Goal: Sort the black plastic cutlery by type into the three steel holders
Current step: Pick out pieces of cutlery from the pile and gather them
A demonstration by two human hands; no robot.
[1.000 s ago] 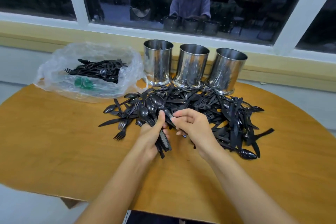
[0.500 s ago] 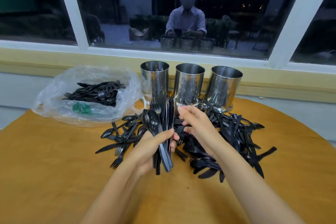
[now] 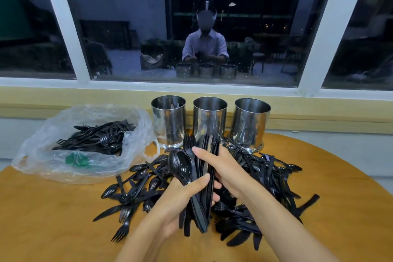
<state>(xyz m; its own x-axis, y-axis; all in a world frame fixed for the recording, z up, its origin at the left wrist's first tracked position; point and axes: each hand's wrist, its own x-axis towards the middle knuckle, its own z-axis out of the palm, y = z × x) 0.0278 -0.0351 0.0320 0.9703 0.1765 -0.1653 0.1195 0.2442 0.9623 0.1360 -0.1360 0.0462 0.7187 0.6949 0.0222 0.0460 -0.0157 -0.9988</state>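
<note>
Meanwhile, at the far left, the bag (image 3: 85,151) of cutlery had lain untouched where it was a second earlier. The change was in the middle. The bundle (image 3: 200,161), which a second before had slanted low at the near edge of the pile (image 3: 265,176), now stood almost upright. It was lifted clear of the table (image 3: 42,219), in front of the left holder (image 3: 169,121) and middle holder (image 3: 209,117). Spoons showed on its left side, a fork next to them, and flat knife-like pieces on its right. So it was mixed, and I judged that the sorting proper was only starting, with a split by type needed before any drop.

The left hand (image 3: 180,200) gripped the lower handles, its thumb laid across their front and its fingers wrapped behind. The right hand (image 3: 225,168) grasped the bundle higher up on its right side, with the thumb over the front and the fingers curled behind. It was probably squaring the pieces or picking out one kind.

The right holder (image 3: 251,123) stood just beyond the pile. Whether any holder already held cutlery could not be told.
</note>
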